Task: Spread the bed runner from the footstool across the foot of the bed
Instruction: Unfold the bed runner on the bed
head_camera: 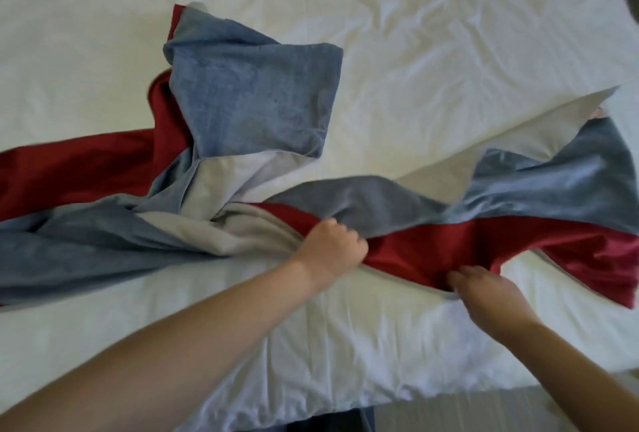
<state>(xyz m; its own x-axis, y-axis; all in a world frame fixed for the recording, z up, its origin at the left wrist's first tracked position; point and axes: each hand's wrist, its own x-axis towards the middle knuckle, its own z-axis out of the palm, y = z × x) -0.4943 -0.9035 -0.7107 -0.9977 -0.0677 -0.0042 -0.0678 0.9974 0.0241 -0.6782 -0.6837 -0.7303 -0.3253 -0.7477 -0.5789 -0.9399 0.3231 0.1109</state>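
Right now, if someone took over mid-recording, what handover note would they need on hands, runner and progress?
Left hand: grips the bunched middle of the bed runner.
Right hand: fingers at the runner's near red edge; blur hides whether they pinch it.
Runner: lies on the white bed, twisted, with one blue section folded over left of centre and grey backing showing.
Done: the runner is on the bed; the footstool is not in view.
Left: untwist it, unfold it and pull it flat across the foot.
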